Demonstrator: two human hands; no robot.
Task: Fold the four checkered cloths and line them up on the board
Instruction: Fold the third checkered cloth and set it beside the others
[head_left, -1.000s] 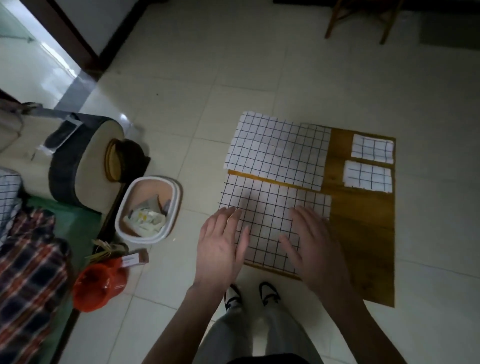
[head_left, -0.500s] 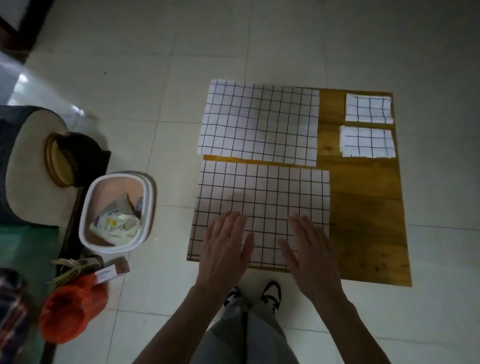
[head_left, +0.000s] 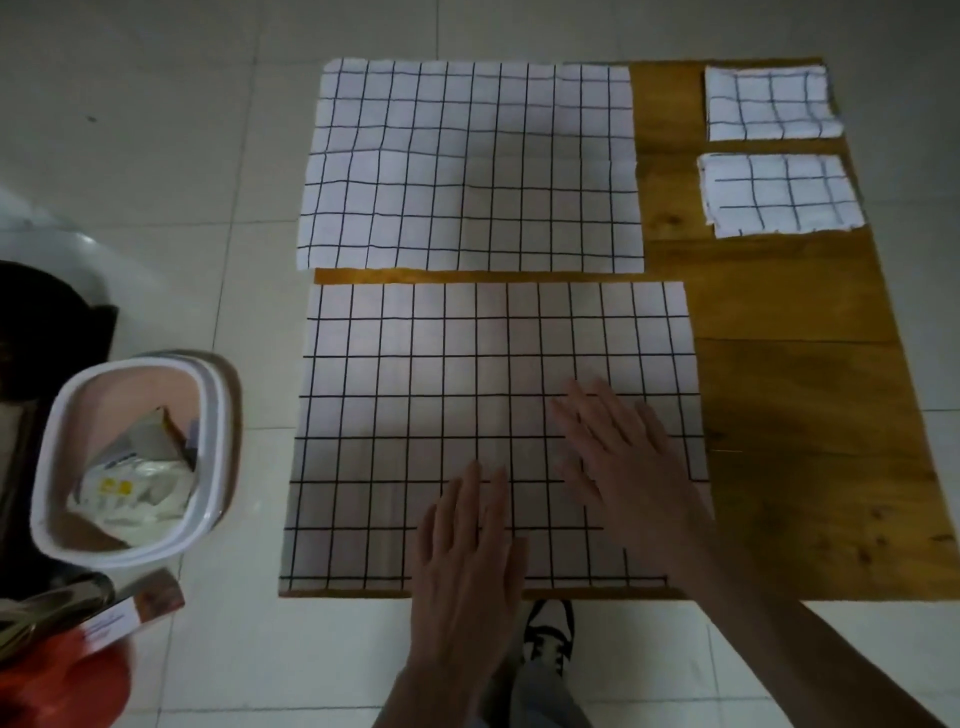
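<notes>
A: Near cloth (head_left: 467, 415)?
B: Spread flat, unfolded, on the wooden board (head_left: 810, 415), taking the board's 7 o'clock part. Both hands lie on it, fingers straight and spread, palms down, nothing pinched. Left hand (head_left: 467, 551) at the cloth's 6 o'clock edge, right hand (head_left: 628, 467) toward its 4 o'clock corner.
A: Other cloths?
B: Far cloth (head_left: 467, 166) also flat and unfolded, at 12 o'clock of the near one, a thin strip of board between them; its left edge hangs off onto the tiled floor (head_left: 156, 130). Two folded cloths at the board's 1 o'clock corner: upper folded cloth (head_left: 771, 104), lower folded cloth (head_left: 779, 195) just below it, apart.
A: Around the board?
B: White bin (head_left: 208, 415) with wrappers inside at 9 o'clock, on the floor. Orange object (head_left: 62, 691) at 8 o'clock, partly cut off. A shoe (head_left: 550, 634) at 6 o'clock.
</notes>
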